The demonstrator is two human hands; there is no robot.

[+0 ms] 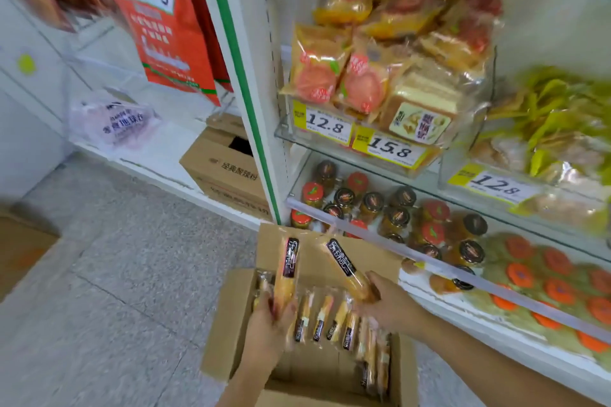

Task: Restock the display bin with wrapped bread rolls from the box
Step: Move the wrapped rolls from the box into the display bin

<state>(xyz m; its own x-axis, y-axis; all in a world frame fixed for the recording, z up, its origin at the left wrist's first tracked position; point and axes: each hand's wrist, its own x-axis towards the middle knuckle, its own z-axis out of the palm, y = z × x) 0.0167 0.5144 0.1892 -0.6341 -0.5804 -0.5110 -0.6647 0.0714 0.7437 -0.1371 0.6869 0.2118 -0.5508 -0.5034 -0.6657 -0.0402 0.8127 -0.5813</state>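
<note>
At the far left edge a brown carton (23,251) sits on the speckled floor (132,274). Further back on the left, a pale pink bag (112,119) lies on a low white shelf, with a red printed pack (155,26) standing above it. To its right a closed cardboard case (224,172) is tucked against the green-edged upright of the shelving (238,53).

Near the bottom centre stands the open box (231,317), its flaps spread. A row of wrapped bread rolls (322,319) stands on edge inside it, with more along its right wall.

The left hand (267,324) is over the box's left side, fingers curled round the lower end of one wrapped roll (288,269), which it holds nearly upright, black label at the top. Just right of it, the right hand (386,302) grasps the lower end of a second wrapped roll (345,266), which tilts up and to the left. Both held rolls are clear of the row in the box.

Right of the box, on the lower shelf, are jars (400,208) with red and black lids. Above them a clear bin (287,129) holds orange bread packets (317,76), fronted by price tags reading 12.8 (327,125) and 15.8 (390,150). Further right, another bin holds yellow packets (562,116). Packs with orange round labels (562,291) lie on the shelf below it.
</note>
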